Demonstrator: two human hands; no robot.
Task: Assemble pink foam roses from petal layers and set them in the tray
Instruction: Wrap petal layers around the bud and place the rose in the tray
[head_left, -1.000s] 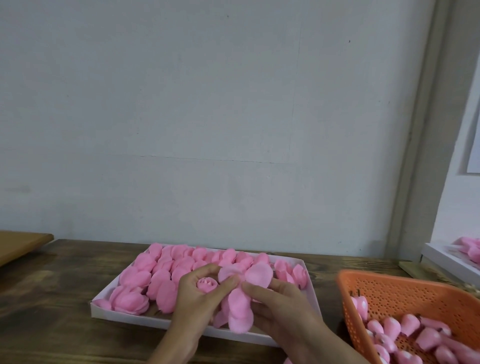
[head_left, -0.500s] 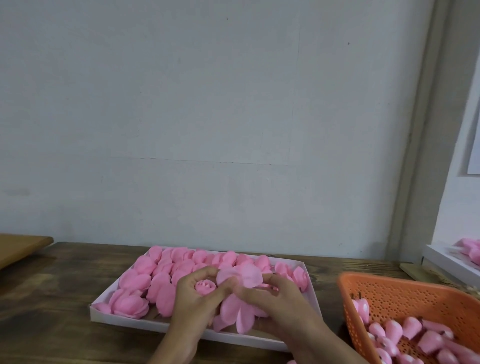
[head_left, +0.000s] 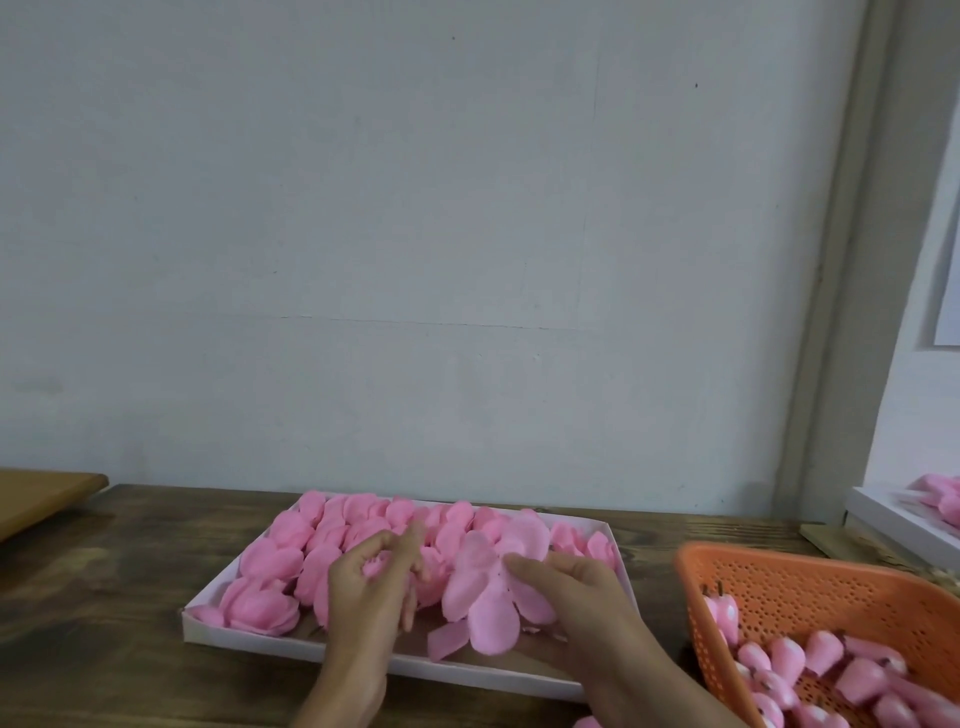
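A shallow white tray (head_left: 260, 642) lies on the wooden table, filled with pink foam petals and roses (head_left: 270, 561). My left hand (head_left: 366, 592) hovers over its middle, curled around a small pink rose bud (head_left: 375, 565). My right hand (head_left: 571, 592) is beside it, pinching a flat pink petal layer (head_left: 480, 587) whose lobes fan out and hang down. The bud and the layer are slightly apart.
An orange perforated basket (head_left: 810, 582) with several pink buds stands at the right. A second white tray (head_left: 893, 519) with pink pieces sits at the far right. A wooden board (head_left: 36, 493) lies at the far left. The wall stands close behind the table.
The petal layer has come away from the bud and shifted right in my right hand. My left hand has closed more around the bud.
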